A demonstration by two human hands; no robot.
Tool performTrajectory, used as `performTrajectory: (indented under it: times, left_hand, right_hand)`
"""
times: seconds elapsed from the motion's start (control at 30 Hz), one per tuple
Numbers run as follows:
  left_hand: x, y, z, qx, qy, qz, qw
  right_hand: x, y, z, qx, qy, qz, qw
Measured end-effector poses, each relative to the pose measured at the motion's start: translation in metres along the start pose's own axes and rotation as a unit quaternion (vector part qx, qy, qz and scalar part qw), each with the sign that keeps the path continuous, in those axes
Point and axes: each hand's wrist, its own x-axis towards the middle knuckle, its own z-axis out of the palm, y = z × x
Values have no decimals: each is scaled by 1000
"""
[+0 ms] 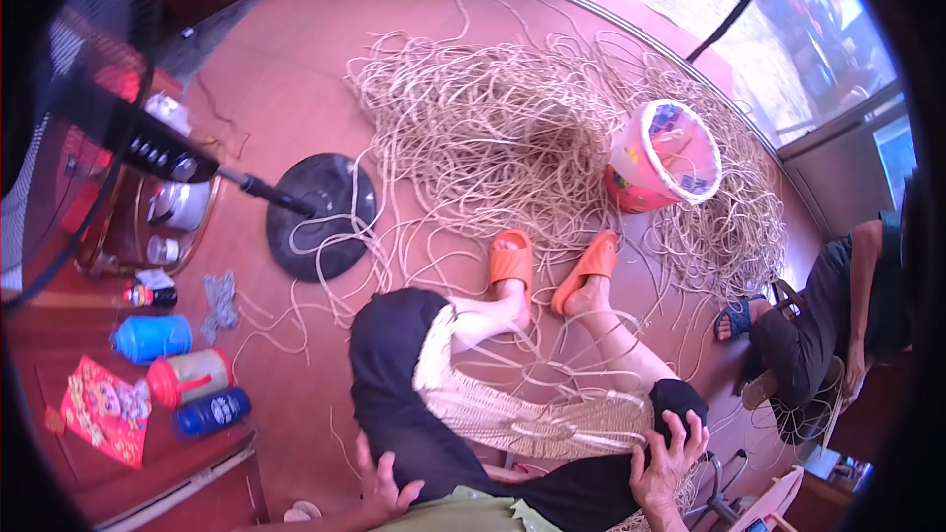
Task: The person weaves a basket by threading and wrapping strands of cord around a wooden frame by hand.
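A woven strip of pale cord lies across my lap from knee to knee, with loose cord ends spreading from its far edge over my shins. My right hand rests with spread fingers on my right knee, beside the strip's right end. Near my left thigh, my left hand is raised with its fingers apart and nothing in them. Part of the weave's right end is hidden beside the knee.
A large heap of loose cord covers the floor ahead, with a pink bucket standing at its right. The round fan base has cord over it. Bottles, including a blue one, stand left. Another person's hand holds cords at right.
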Motion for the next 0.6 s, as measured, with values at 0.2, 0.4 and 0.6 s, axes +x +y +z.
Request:
performTrajectory:
  times: [0.2, 0.4, 0.6]
  left_hand:
    - [9, -89, -104, 206, -471, 160, 842]
    - [269, -179, -72, 230, -450, 33, 862]
    - [450, -161, 156, 259, -225, 108, 933]
  right_hand:
    - [2, 2, -1, 8, -35, -3, 999]
    - [9, 5, 2, 7, 10, 14, 1000]
    - [19, 15, -1, 35, 36, 22, 998]
